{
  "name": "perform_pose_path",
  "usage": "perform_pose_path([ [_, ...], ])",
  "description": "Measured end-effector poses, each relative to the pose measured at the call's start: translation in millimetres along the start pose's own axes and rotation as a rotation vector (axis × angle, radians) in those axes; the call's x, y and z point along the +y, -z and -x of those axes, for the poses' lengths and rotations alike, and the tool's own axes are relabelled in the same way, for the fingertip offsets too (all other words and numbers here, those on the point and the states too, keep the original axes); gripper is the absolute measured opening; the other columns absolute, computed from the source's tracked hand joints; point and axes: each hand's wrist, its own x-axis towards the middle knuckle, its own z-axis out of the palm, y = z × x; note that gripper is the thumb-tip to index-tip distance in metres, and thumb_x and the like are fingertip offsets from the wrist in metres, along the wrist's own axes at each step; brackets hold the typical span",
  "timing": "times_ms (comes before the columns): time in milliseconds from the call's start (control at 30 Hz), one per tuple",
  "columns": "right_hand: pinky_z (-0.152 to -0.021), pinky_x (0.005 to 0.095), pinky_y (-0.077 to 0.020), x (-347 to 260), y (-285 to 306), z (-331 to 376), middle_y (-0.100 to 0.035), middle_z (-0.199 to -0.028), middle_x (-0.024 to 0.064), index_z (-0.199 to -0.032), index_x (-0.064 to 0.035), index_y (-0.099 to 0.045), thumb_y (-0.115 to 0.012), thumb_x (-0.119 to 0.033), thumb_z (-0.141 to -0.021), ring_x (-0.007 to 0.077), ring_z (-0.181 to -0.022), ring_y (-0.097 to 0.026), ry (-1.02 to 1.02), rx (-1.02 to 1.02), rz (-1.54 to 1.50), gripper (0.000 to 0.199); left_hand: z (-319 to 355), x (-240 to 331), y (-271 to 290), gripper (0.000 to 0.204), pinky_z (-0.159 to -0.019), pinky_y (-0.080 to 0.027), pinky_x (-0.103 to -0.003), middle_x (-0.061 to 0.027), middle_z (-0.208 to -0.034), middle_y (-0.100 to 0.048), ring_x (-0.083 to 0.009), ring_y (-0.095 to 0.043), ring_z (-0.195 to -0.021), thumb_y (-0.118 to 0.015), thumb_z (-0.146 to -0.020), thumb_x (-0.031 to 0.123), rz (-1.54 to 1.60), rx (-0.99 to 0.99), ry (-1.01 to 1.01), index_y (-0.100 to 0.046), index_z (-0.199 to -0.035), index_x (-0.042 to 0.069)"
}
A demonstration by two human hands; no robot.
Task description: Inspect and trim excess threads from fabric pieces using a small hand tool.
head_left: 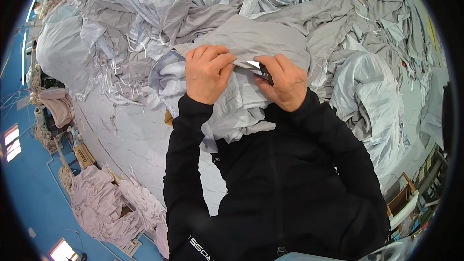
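My left hand (pixel 209 73) pinches the edge of a grey cloth (pixel 263 38), thumb against the bent fingers. Close by on the right, my right hand (pixel 285 81) grips a pair of small scissors (pixel 253 65) with a dark handle. Their bright blades point left toward the pinched edge, just short of my left fingertips. Whether the blades touch the cloth, I cannot tell. Below both hands hangs the paler side of the fabric (pixel 246 97), gathered in folds against my body.
Heaped grey and white cloths (pixel 159 9) with loose white ties cover the far side of the marble-patterned table (pixel 128 133). More pale cloth (pixel 367 92) lies at the right. Pinkish cloths (pixel 99 203) are piled at the lower left above a blue floor (pixel 29 188).
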Motion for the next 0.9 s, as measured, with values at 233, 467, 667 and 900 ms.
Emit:
perform_pose_path([
  [233, -0.064, 0.0349, -0.0516, 34.8, 10.4, -3.4, -0.064, -0.087, 0.0101, -0.095, -0.0051, -0.066, -0.069, 0.003, -0.065, 0.0287, -0.077, -0.065, -0.044, 0.112, 0.081, 0.031, -17.9, -19.3, 14.0, 0.007, -0.07, -0.045, -0.034, -0.0085, -0.075, -0.065, -0.024, -0.063, -0.071, -0.071, -0.082, 0.009, 0.363, -0.165, 0.177, -0.068, -0.085, 0.004],
  [467, -0.073, 0.0232, -0.0439, 82.5, 24.6, 0.2, -0.064, -0.085, 0.0045, -0.096, -0.0001, -0.065, -0.063, 0.004, -0.072, 0.0121, -0.079, -0.058, -0.343, 0.035, -0.26, 0.024, -19.2, -40.1, 16.2, 0.018, -0.067, -0.049, -0.036, -0.0122, -0.081, -0.069, -0.0272, -0.066, -0.074, -0.074, -0.079, 0.015, 0.498, -0.346, 0.396, -0.07, -0.092, 0.003],
  [667, -0.075, 0.0206, -0.0421, 88.5, 63.1, -21.1, -0.062, -0.092, -0.0027, -0.102, 0.0002, -0.063, -0.06, 0.001, -0.085, 0.0051, -0.083, -0.054, -0.639, -0.068, -0.822, 0.017, -8.5, -61.2, 30.5, 0.053, -0.092, -0.048, -0.037, -0.0149, -0.113, -0.067, -0.0306, -0.063, -0.105, -0.08, -0.07, 0.009, 0.26, -0.493, 0.231, -0.063, -0.119, 0.002],
  [900, -0.073, 0.0191, -0.0415, 86.9, 92.4, -28.2, -0.063, -0.09, -0.0023, -0.102, -0.0001, -0.063, -0.061, -0.001, -0.087, 0.0037, -0.081, -0.053, -0.586, -0.027, -0.829, 0.015, 12.8, -64.4, 32.1, 0.05, -0.093, -0.047, -0.039, -0.0132, -0.113, -0.067, -0.0352, -0.061, -0.105, -0.074, -0.069, 0.002, 0.058, -0.347, 0.117, -0.064, -0.118, 0.005],
])
